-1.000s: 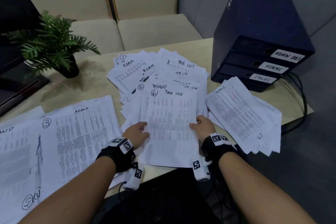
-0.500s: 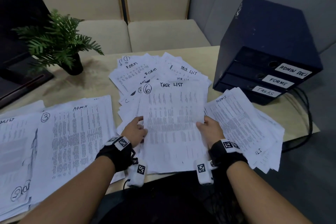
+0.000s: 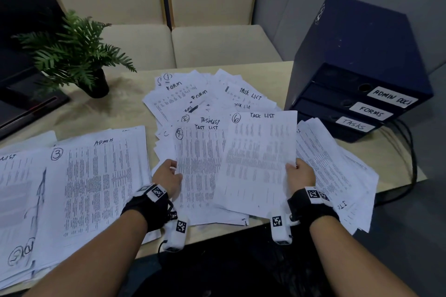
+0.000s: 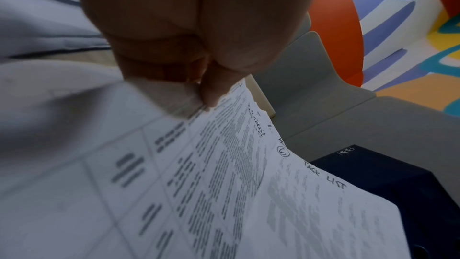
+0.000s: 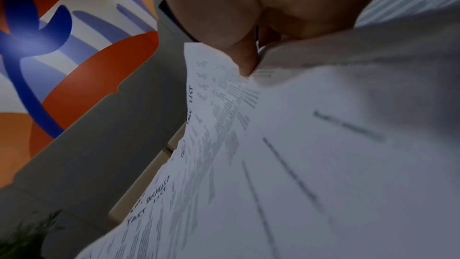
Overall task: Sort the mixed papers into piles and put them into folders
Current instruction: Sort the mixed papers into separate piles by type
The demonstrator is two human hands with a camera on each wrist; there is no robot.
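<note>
My right hand [image 3: 298, 172] pinches the right edge of the "Task List" sheet numbered 6 [image 3: 259, 159] and holds it lifted over the mixed pile. My left hand [image 3: 169, 176] pinches the left edge of the "Task List" sheet numbered 4 [image 3: 200, 171] beneath it. In the left wrist view the thumb and fingers [image 4: 211, 94] nip a paper edge, with sheet 6 [image 4: 311, 194] beyond. The right wrist view shows the thumb [image 5: 245, 66] pressed on sheet 6 [image 5: 224, 105]. The mixed pile [image 3: 193, 99] fans out behind. Dark blue folders [image 3: 357, 94] labelled Admin Docs, Forms, Tasks stand right.
An "Admin" pile [image 3: 96, 181] and a task-list pile [image 3: 14, 195] lie on the left of the wooden table [image 3: 96, 118]. A forms pile [image 3: 335, 171] lies at the right. A potted fern [image 3: 74, 55] stands back left. Black cables [image 3: 410, 152] hang off the right edge.
Sheet 6 has been lifted and shifted right by my right hand, uncovering sheet 4, which my left hand now holds at its left edge.
</note>
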